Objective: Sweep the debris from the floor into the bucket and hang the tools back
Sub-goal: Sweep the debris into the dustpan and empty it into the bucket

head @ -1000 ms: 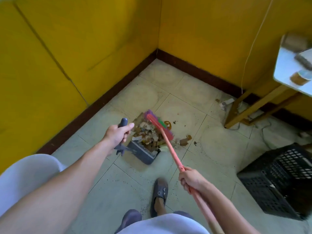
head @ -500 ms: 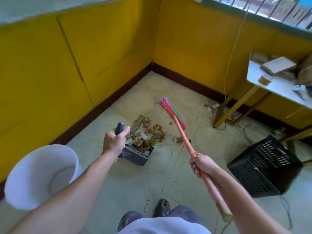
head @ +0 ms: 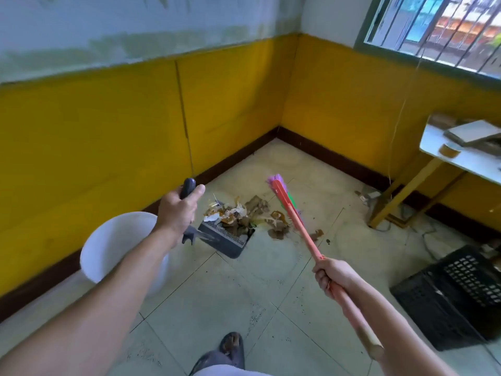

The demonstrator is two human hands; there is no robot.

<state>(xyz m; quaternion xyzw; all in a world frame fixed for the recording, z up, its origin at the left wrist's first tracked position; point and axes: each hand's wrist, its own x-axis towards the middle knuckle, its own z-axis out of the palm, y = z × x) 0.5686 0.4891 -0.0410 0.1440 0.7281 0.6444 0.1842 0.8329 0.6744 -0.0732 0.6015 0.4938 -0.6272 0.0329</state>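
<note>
While our left hand (head: 177, 210) stays out of the question as a free grip, fingers wrapped tight on the dark dustpan handle (head: 188, 188), our right hand (head: 332, 276) is clamped round the pink broom (head: 303, 234) pole low down. Dustpan (head: 226, 238) sits at 12 o'clock from our foot (head: 230, 348), loaded with debris (head: 238, 213); 1 loose clump of scraps (head: 278, 226) lies just beside its mouth at 1 o'clock, near the broom head. Debris looks like dry leaves and paper: light, brittle, likely to flutter off if the pan tilts, so we judge a level carry by the handle is best. White bucket (head: 108, 245) stands at 10 o'clock against the wall, partly behind our left forearm, looks thin plastic and easy to tip. Floor (head: 217, 302) is pale tile, speckled with fine grit. Yellow walls with dark skirting meet in a corner at 12. Black crate (head: 458, 297) at 3 o'clock, table (head: 461, 158) at 2, barred window above it.
</note>
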